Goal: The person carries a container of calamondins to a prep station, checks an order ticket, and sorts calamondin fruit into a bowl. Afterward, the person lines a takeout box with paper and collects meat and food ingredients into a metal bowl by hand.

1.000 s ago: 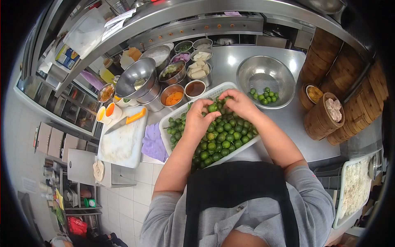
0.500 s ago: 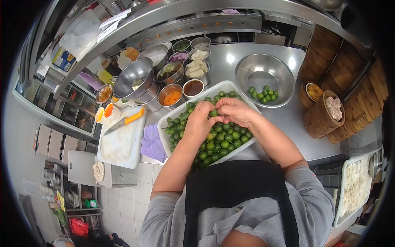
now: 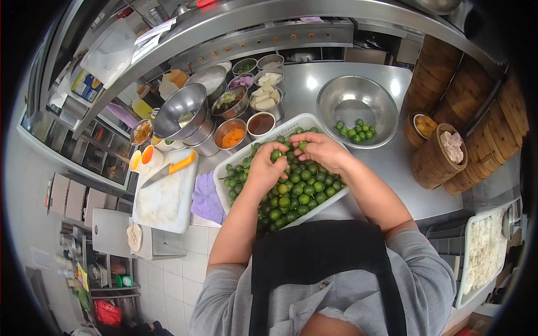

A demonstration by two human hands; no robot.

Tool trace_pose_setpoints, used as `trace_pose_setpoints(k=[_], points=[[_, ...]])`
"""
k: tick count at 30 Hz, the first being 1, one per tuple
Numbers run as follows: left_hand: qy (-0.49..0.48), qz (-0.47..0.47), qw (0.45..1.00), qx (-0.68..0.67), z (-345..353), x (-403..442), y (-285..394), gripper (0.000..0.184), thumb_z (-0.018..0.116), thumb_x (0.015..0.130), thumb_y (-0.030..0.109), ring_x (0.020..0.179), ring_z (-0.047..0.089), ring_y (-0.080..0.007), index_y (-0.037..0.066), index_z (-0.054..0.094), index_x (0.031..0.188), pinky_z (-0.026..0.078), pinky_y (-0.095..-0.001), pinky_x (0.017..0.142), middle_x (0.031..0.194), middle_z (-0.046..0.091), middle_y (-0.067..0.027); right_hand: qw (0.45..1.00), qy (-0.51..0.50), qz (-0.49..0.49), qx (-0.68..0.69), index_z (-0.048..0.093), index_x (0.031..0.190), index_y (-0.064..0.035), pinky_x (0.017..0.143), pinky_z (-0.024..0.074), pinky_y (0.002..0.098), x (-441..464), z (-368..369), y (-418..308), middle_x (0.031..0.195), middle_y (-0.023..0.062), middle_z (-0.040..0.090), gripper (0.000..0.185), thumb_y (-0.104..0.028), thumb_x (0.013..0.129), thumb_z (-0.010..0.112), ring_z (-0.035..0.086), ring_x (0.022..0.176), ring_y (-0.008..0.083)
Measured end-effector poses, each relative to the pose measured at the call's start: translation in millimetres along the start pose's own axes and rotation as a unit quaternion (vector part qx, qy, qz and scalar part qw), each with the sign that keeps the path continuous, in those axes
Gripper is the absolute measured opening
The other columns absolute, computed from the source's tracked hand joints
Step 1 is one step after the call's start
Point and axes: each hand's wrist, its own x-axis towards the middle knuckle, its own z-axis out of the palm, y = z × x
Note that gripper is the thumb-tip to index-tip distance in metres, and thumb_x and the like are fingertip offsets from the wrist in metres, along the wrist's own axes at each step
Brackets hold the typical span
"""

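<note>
A white plastic basket [image 3: 231, 210] full of small green limes [image 3: 303, 199] sits on the steel counter in front of me. Over its far half, my left hand [image 3: 267, 168] pinches a small lime [image 3: 276, 155] between thumb and fingers. To the right of it, my right hand [image 3: 324, 151] has its fingers closed on another lime [image 3: 302, 145]. The two hands are slightly apart. Beyond the basket to the right, a steel bowl [image 3: 332, 98] with a perforated base holds several limes [image 3: 357, 131].
On the left, a knife with an orange handle [image 3: 182, 162] lies on a white cutting board [image 3: 162, 204], beside a purple cloth [image 3: 207, 197]. Steel containers of ingredients, including orange slices [image 3: 233, 138], crowd the back left. Bamboo steamers [image 3: 428, 162] stand at the right.
My hands were together over one lime; now they have parted a little, with a lime in each. The view has shifted slightly.
</note>
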Motion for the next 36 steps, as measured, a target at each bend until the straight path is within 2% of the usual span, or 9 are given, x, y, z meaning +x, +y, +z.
trace_pose_setpoints(k=[2,12,17,21,23,28,31,33,36], points=[[-0.012,-0.004,1.000,-0.023,2.2,-2.9,3.5,0.016,0.059,0.088,0.010,0.071,0.061,-0.0118,0.002,0.053,0.101,0.050,-0.0229,0.053,0.090,0.059,-0.0060,0.988,-0.031,-0.042,0.147,0.053,0.119,-0.0002,0.086,0.0463,0.0271,-10.3,8.3,-9.2,0.110,0.0082,0.057,0.032,-0.008,0.088,0.055,0.056,0.099,0.0145],[-0.079,-0.058,0.955,-0.281,-1.8,2.3,-2.6,0.029,0.061,0.090,0.025,0.073,0.057,-0.0082,0.003,0.052,0.107,0.045,-0.0176,0.058,0.089,0.059,-0.0023,0.972,-0.015,-0.203,0.121,0.059,0.101,-0.0008,0.092,0.0455,0.0277,-7.9,29.9,5.4,0.120,0.0166,0.058,0.014,-0.002,0.088,0.059,0.058,0.103,0.0148],[-0.090,-0.060,0.914,-0.392,2.4,-3.9,4.9,0.021,0.059,0.091,0.027,0.073,0.056,-0.0069,0.007,0.056,0.096,0.046,-0.0177,0.062,0.088,0.059,0.0002,0.954,-0.020,-0.279,0.113,0.057,0.096,-0.0017,0.078,0.0507,0.0258,-6.8,37.5,-3.1,0.114,0.0161,0.060,0.010,0.000,0.086,0.060,0.060,0.090,0.0114],[-0.052,-0.109,0.906,-0.407,1.8,-7.0,9.9,0.021,0.057,0.092,0.031,0.074,0.055,-0.0075,0.009,0.058,0.094,0.047,-0.0184,0.066,0.088,0.059,0.0012,0.962,-0.006,-0.272,-0.003,0.054,0.093,-0.0035,0.079,0.0504,0.0262,-8.7,41.8,-8.3,0.117,0.0189,0.058,0.009,0.002,0.088,0.057,0.059,0.093,0.0131],[-0.041,-0.112,0.905,-0.408,1.9,-6.2,8.0,0.021,0.058,0.092,0.030,0.074,0.055,-0.0076,0.009,0.058,0.094,0.047,-0.0185,0.066,0.088,0.059,0.0005,0.947,0.031,-0.312,-0.067,0.055,0.091,-0.0011,0.071,0.0495,0.0231,-5.5,43.3,-7.0,0.112,0.0130,0.061,0.005,-0.001,0.087,0.059,0.058,0.079,0.0084],[-0.051,-0.052,0.929,-0.364,-1.6,-2.1,3.8,0.019,0.060,0.091,0.027,0.076,0.056,-0.0091,0.010,0.057,0.098,0.047,-0.0190,0.066,0.088,0.057,0.0011,0.971,-0.029,-0.211,0.109,0.051,0.092,-0.0028,0.079,0.0499,0.0282,5.4,29.9,-6.3,0.114,0.0172,0.060,0.006,-0.006,0.091,0.055,0.060,0.087,0.0135],[0.087,0.023,0.970,-0.225,1.8,-2.7,14.3,0.014,0.058,0.090,0.019,0.075,0.056,-0.0114,0.007,0.054,0.096,0.046,-0.0217,0.062,0.091,0.055,-0.0021,0.976,0.058,-0.184,0.106,0.058,0.092,-0.0004,0.078,0.0500,0.0306,9.2,14.6,4.5,0.105,0.0131,0.064,0.008,-0.008,0.090,0.055,0.062,0.086,0.0179],[0.080,-0.002,0.960,-0.267,-5.7,-1.1,14.6,0.015,0.058,0.090,0.020,0.074,0.055,-0.0117,0.007,0.054,0.096,0.045,-0.0214,0.060,0.091,0.054,-0.0027,0.885,0.101,-0.233,-0.390,0.063,0.089,-0.0015,0.079,0.0484,0.0313,8.4,-2.0,15.3,0.095,0.0115,0.066,0.009,-0.008,0.085,0.059,0.062,0.089,0.0218],[0.078,-0.050,0.931,-0.353,-14.5,3.6,13.6,0.020,0.057,0.088,0.025,0.070,0.052,-0.0128,0.006,0.054,0.095,0.041,-0.0191,0.054,0.088,0.054,-0.0049,0.859,0.080,-0.213,-0.458,0.067,0.085,-0.0032,0.078,0.0475,0.0323,-16.9,13.5,-5.6,0.088,0.0112,0.065,0.009,-0.009,0.081,0.062,0.062,0.088,0.0255]])
